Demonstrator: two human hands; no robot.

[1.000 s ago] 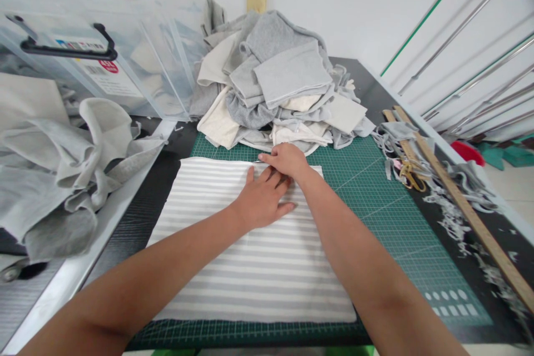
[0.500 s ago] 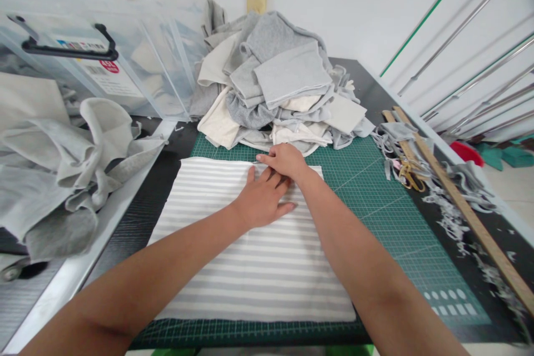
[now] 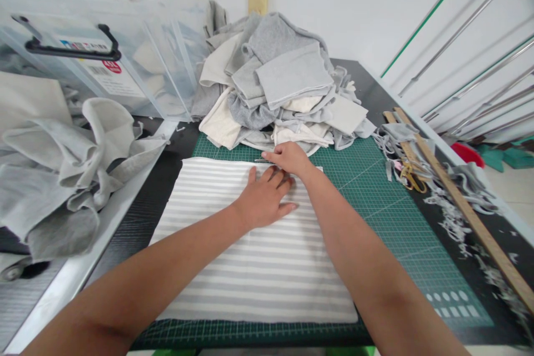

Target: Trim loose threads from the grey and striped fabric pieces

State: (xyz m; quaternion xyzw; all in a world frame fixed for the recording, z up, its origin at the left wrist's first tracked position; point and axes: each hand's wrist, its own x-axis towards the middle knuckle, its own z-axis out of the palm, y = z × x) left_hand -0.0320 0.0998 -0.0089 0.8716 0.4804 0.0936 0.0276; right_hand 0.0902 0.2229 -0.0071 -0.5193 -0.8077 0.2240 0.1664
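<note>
A piece of grey-and-white striped fabric point(image 3: 250, 283) lies flat on the green cutting mat point(image 3: 359, 194). My left hand point(image 3: 267, 197) rests palm down on it near the far edge, fingers spread. Just beyond, my right hand point(image 3: 290, 158) is closed at that far edge. From its fingers a thin, pointed metal tool point(image 3: 262, 161) sticks out to the left along the edge. The tool's handle is hidden inside my right hand, so its exact kind cannot be made out.
Grey and cream fabric pieces point(image 3: 287, 72) are heaped behind the mat. More fabric point(image 3: 79, 161) lies at left before a clear plastic box point(image 3: 137, 61). At right are gold-handled scissors point(image 3: 412, 178), a wooden ruler point(image 3: 463, 200) and scraps point(image 3: 450, 222).
My right hand has shifted slightly right along the far fabric edge, and more of the metal tool shows. My left hand stays flat in place.
</note>
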